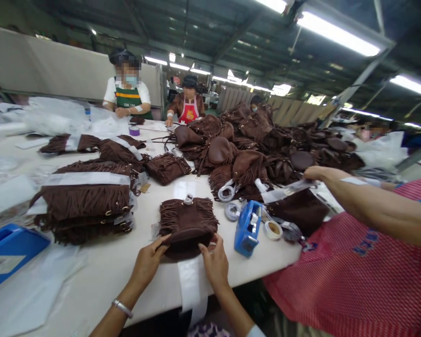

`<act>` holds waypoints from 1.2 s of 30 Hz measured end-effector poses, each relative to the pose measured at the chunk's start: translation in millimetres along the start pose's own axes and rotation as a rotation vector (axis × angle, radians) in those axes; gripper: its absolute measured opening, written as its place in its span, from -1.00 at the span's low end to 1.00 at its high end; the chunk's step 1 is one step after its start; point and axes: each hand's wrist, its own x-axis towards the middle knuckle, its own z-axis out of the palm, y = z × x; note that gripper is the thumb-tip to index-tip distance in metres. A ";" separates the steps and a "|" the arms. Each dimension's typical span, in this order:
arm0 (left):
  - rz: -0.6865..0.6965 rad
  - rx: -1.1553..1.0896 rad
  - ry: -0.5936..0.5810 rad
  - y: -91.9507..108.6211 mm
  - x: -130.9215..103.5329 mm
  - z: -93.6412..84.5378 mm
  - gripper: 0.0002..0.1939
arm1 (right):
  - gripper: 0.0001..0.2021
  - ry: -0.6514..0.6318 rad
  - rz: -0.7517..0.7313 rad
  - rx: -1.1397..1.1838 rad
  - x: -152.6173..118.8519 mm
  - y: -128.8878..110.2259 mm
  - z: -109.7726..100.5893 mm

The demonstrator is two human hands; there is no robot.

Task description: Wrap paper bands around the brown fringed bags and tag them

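Note:
A dark brown fringed bag [187, 220] lies on the table in front of me, its rounded flap edge facing my body. My left hand [150, 257] pinches the near left corner of the flap. At the near right corner, my right hand [215, 260] grips it with the thumb on top. A small wrapped ring-like piece [188, 199] sits at the bag's far edge. Under the bag runs a white paper strip [192, 285] that hangs over the table's front edge.
A blue tape dispenser [247, 229] and tape roll [272, 230] stand at right. Stacked fringed bags [87, 201] lie left, near a blue bin [12, 252]. A big bag heap [224, 145] fills the back. A co-worker's arm [358, 196] holds another bag [298, 210] at right.

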 end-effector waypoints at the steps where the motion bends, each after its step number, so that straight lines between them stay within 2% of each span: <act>1: -0.004 0.014 0.011 -0.2 0.8 1.8 -0.56 | -0.55 0.032 0.055 0.024 -0.1 0.3 5.4; 3: -0.015 0.057 0.027 -0.2 1.6 3.5 -0.57 | -0.60 0.073 0.127 0.011 1.3 1.5 13.7; 7: -0.048 0.188 -0.011 7.8 -0.8 -2.1 -0.62 | -0.76 0.019 0.179 -0.080 10.6 6.8 18.8; 10: -0.039 0.607 -0.048 28.8 -6.2 -6.3 -0.59 | -0.85 -0.006 0.193 -0.040 18.8 13.3 14.9; 12: 0.145 0.933 0.060 49.0 -6.6 -2.6 -0.50 | -0.87 -0.024 0.187 0.003 22.6 18.3 10.9; 14: 0.462 1.067 0.144 69.5 0.4 8.6 -0.41 | -0.89 -0.044 0.177 0.048 25.2 22.9 6.7; 16: 0.769 1.090 0.044 85.6 15.6 24.7 -0.43 | -0.89 -0.067 0.163 0.093 27.3 26.8 2.4; 18: 0.916 1.081 -0.121 95.6 35.4 40.1 -0.46 | -0.89 -0.091 0.149 0.135 29.0 30.2 -1.6; 20: 0.878 1.053 -0.215 100.3 54.4 49.8 -0.52 | -0.89 -0.113 0.139 0.175 29.9 33.5 -5.3; 24: 0.723 1.025 -0.227 104.5 77.7 48.5 -0.73 | -0.89 -0.141 0.124 0.242 28.8 40.1 -10.7; 28: 0.661 0.987 -0.243 109.8 83.2 40.7 -0.76 | -0.88 -0.170 0.095 0.291 26.2 46.4 -16.5; 32: 0.630 0.910 -0.292 111.0 80.6 43.1 -0.76 | -0.87 -0.205 0.044 0.295 20.5 46.1 -28.0; 34: 0.623 0.837 -0.320 109.3 79.1 45.7 -0.75 | -0.83 -0.143 -0.009 0.252 16.1 38.7 -34.0; 36: 0.632 0.773 -0.348 107.4 78.1 47.7 -0.74 | -0.69 -0.027 -0.091 0.193 12.4 26.5 -37.1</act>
